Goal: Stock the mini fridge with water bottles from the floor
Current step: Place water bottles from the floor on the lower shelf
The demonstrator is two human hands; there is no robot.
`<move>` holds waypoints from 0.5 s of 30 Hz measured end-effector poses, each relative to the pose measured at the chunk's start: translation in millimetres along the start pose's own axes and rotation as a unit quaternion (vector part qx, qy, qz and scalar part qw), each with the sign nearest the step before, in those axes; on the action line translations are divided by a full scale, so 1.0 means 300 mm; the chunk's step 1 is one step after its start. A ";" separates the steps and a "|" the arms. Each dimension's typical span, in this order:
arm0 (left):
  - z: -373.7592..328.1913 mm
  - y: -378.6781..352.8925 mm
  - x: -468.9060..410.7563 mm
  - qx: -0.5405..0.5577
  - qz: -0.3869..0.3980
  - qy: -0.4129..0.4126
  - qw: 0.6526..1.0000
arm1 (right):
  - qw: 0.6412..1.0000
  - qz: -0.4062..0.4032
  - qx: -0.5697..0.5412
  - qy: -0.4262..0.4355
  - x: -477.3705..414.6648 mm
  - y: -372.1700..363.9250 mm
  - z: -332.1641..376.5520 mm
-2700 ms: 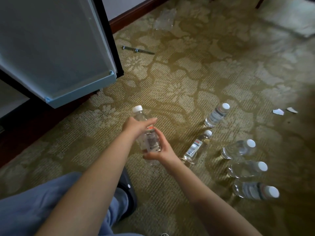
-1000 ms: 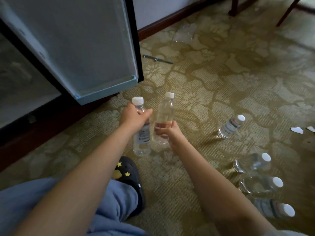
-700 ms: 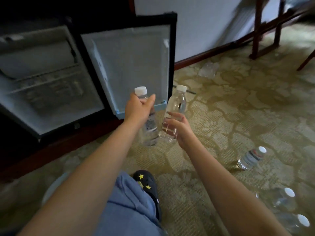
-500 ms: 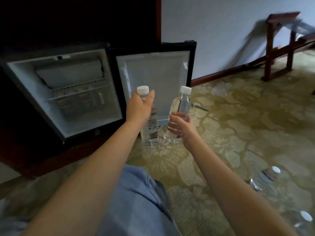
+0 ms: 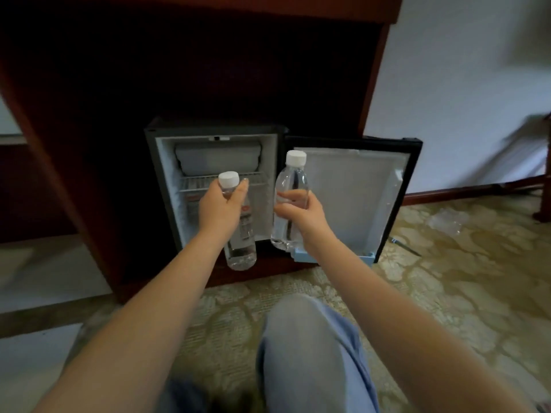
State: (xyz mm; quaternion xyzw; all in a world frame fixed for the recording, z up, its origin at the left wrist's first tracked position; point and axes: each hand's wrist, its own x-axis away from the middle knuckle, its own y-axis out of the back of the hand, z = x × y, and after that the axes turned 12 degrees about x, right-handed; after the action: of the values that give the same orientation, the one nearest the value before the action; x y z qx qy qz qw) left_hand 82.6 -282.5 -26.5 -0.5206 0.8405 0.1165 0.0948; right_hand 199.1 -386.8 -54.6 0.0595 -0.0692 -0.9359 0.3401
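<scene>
Water bottles (image 5: pixel 241 248) (image 5: pixel 292 177) two, mini fridge (image 5: pixel 208 128) one

A single wide-angle view, worn on the head and set low over the carpet (image 5: pixel 447 281), faces forward and slightly down into the open mini fridge (image 5: pixel 217 159), seemingly near; its edges blur.

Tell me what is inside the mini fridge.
Inside the mini fridge: a white box at the top and a wire shelf under it. The left hand and its bottle cover much of the lower part, so its contents cannot be told.
</scene>
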 end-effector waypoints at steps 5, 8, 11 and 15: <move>0.086 0.122 -0.067 -0.019 -0.044 0.026 0.999 | 0.997 0.031 0.074 -0.005 -0.089 -0.175 -0.016; 0.176 0.192 -0.108 -0.027 -0.067 0.048 0.996 | 0.996 0.049 0.074 -0.030 -0.135 -0.249 -0.074; 0.275 0.235 -0.135 -0.017 -0.082 0.072 0.994 | 0.992 0.059 0.095 -0.061 -0.171 -0.275 -0.140; 0.384 0.235 -0.176 -0.017 -0.108 0.098 0.989 | 0.986 0.054 0.148 -0.047 -0.229 -0.289 -0.173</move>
State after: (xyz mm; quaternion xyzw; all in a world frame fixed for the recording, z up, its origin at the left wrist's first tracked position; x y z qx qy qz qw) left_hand 46.8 -173.1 -114.7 -0.6191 0.7822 0.0681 0.0150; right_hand 205.3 -281.3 -116.0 0.0613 -0.2261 -0.8973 0.3741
